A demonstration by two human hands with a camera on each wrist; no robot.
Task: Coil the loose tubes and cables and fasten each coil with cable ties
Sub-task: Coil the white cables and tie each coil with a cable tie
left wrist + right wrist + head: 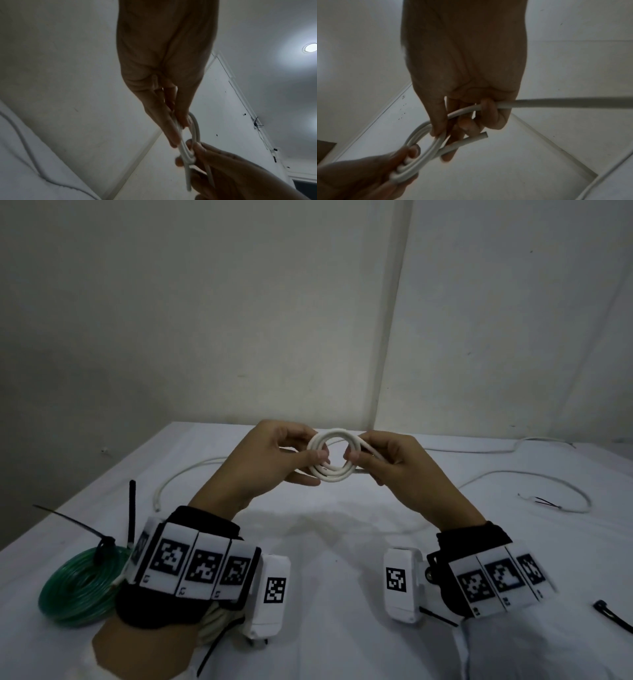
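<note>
Both hands, left hand (274, 455) and right hand (394, 460), pinch the white cable coil (334, 455); any slackened fingers (436, 129) could let its springy loops unwind.

Both hands are up off the table (308, 542) w/ the white coil (334, 455) pinched between them, so the middle strip of cloth under and in front of the wrists is open, easy pass-through. Left side is tighter: green tube coil (80, 585) sits at the near-left edge, two black tie tails (131, 510) sticking up off it, right beside the left wrist. Loose white cable (181, 474) curves across far-left. Right side: another white cable loop (534, 477) w/ bare wire ends, plus a black cable tie (613, 616) near the right edge, open cloth between them.
</note>
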